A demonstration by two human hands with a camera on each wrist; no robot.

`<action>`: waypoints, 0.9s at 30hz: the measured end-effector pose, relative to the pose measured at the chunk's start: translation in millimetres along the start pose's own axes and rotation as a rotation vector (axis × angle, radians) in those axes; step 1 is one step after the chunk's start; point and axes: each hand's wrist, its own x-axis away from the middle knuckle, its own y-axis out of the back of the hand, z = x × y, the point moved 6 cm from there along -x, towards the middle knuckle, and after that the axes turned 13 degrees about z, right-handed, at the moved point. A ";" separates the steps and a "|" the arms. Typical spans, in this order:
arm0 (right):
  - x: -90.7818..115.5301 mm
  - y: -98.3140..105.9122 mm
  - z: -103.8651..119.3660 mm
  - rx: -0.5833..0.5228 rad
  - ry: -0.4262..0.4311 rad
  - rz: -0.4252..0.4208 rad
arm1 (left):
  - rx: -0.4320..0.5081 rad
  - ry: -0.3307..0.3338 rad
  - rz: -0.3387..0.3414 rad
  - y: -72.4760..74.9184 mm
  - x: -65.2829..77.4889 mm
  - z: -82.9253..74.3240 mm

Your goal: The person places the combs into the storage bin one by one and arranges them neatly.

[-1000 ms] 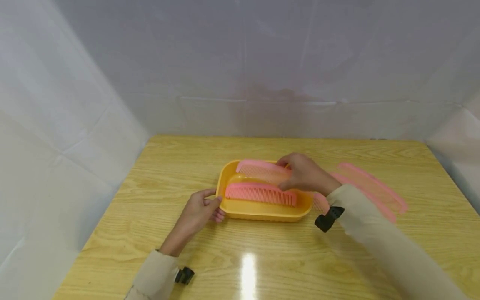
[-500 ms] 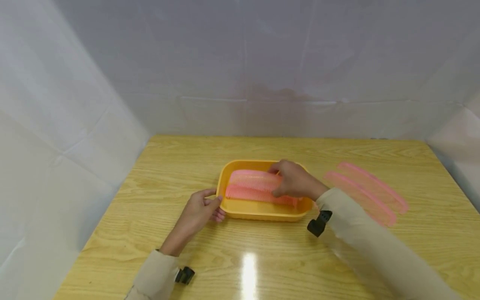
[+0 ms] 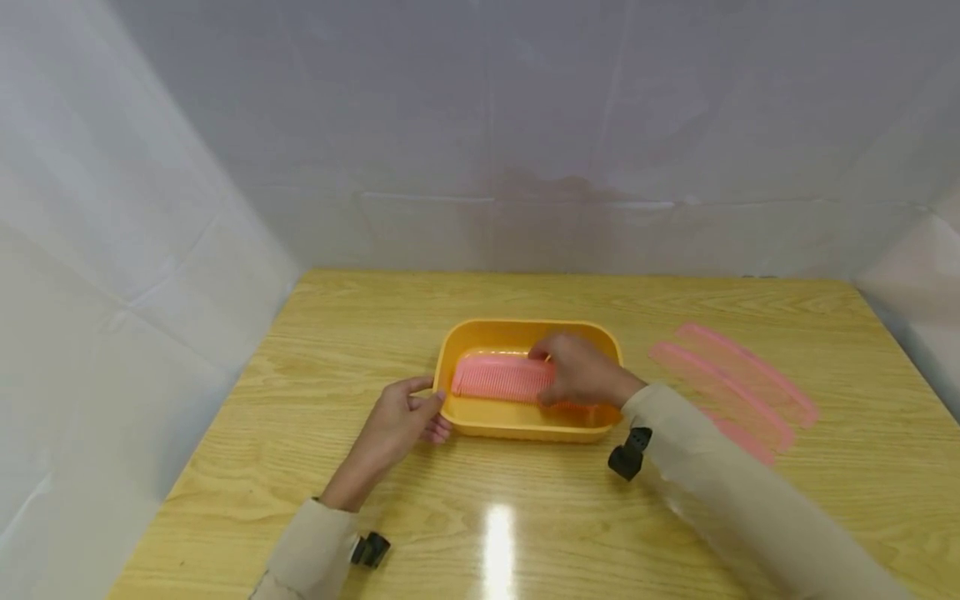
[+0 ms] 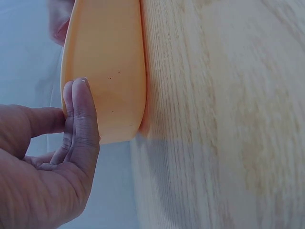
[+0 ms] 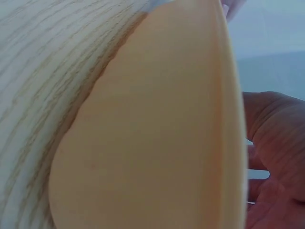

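A yellow plastic tray stands on the wooden table. My left hand pinches its left end at the rim; in the left wrist view, the thumb and fingers of that hand meet the tray wall. Inside the tray lies a pink comb, teeth toward me. My right hand reaches into the tray and grips the comb's right part between thumb and fingers, hiding that end. In the right wrist view the tray wall covers the fingertips of my right hand.
To the right of the tray, two pink combs lie slanted side by side on the table. Another pink comb is partly hidden by the right sleeve. Pale sheeting surrounds the table.
My right hand has lowered its comb into the tray, onto the comb lying there, shifting slightly left. My left hand has stayed at the rim.
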 end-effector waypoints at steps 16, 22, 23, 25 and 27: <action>-2.4 -8.9 -1.2 0.037 0.032 0.008 | -0.011 -0.003 -0.006 0.6 0.3 -1.6; -2.8 -8.9 -1.5 0.030 0.026 0.003 | -0.004 0.005 -0.007 0.7 0.2 -0.6; -2.9 -8.7 -1.9 0.027 0.026 0.003 | -0.004 0.006 -0.007 0.7 -0.1 -0.4; -2.4 -8.2 -2.8 0.014 0.022 0.004 | -0.005 0.009 -0.007 0.5 -0.3 -0.1; -1.0 -6.7 -3.7 -0.008 0.017 0.007 | -0.003 0.011 -0.008 0.6 -0.5 0.8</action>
